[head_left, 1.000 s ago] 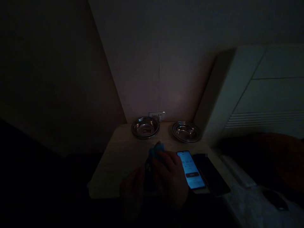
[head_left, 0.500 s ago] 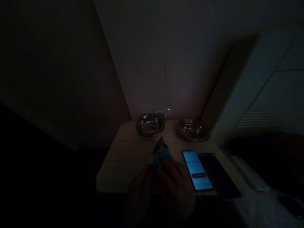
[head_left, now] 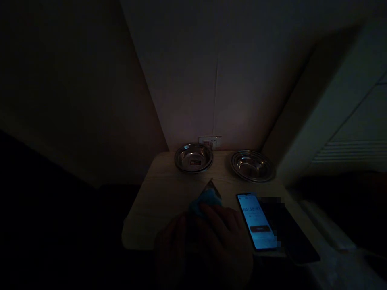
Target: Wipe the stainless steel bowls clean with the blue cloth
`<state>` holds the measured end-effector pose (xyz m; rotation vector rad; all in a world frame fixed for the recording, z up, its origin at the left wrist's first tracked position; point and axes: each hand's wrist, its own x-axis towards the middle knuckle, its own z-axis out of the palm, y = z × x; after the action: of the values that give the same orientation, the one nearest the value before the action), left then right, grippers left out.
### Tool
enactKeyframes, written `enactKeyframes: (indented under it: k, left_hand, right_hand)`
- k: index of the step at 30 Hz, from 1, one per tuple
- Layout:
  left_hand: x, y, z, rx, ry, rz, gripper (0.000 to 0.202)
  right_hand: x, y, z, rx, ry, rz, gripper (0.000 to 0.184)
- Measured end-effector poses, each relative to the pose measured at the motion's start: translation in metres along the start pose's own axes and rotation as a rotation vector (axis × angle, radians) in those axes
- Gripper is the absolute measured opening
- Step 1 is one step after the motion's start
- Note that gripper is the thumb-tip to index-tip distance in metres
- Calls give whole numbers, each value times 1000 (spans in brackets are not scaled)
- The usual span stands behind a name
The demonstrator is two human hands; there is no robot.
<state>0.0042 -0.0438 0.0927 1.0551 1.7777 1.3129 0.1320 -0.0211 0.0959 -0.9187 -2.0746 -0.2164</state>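
The right hand grasps a blue cloth above the near part of the table; a pointed item pokes out past it. The left hand is curled just beside, though I can't tell what it grips. 2 stacks of bowls stand behind.

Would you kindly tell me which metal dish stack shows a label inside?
The left stack: a label shows inside, whereas the right stack shows none.

The head-worn camera looks forward and down across the nearby table toward the wall.
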Motion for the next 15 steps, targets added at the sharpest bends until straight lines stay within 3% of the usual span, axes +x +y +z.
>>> enactKeyframes:
  k: [7,12,15]
  left_hand:
    - [6,3,10,39,135,-53,40]
    - [5,0,16,50,209,-82,40]
    - [4,0,16,40,228,-81,38]
  right_hand:
    - [14,6,-1,-1,-20,7,23]
    - [32,34,-1,-21,-111,189,22]
    - [35,32,-1,11,-145,226,22]
